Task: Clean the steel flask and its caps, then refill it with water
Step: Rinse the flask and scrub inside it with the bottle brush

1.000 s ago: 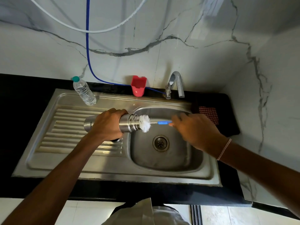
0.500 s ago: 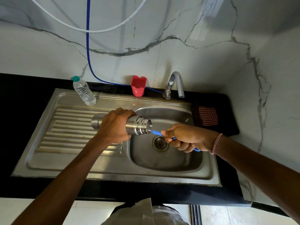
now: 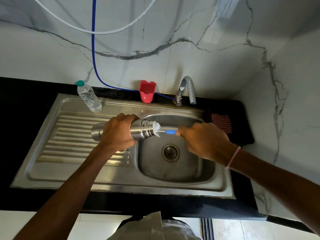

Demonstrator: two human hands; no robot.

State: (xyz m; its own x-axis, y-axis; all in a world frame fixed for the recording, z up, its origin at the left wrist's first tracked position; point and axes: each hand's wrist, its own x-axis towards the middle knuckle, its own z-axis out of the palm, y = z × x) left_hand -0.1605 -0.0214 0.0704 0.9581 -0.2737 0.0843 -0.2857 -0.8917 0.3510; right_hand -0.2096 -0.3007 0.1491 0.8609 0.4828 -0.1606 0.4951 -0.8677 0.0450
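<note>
Was a black counter [image 3: 26, 118] against a marble wall. Carried a steel sink [image 3: 121, 184] set into its top: ribbed drainboard [image 3: 72, 135] toward 9 o'clock, basin [image 3: 173, 172] toward 3. Bore an upright plastic bottle [image 3: 89, 97] with a teal cap on the sink's flat rim at 11 o'clock. Had a red cup [image 3: 146, 91] at 12, a tap [image 3: 187, 89] at 1, and a checked cloth [image 3: 221, 122] on a dark mat [image 3: 242, 129] at 2.

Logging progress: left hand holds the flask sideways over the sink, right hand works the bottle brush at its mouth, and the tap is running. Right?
Not quite: no water shows at the tap in the head view. The left hand holds the flask sideways; the right hand works the bottle brush at its mouth.
</note>
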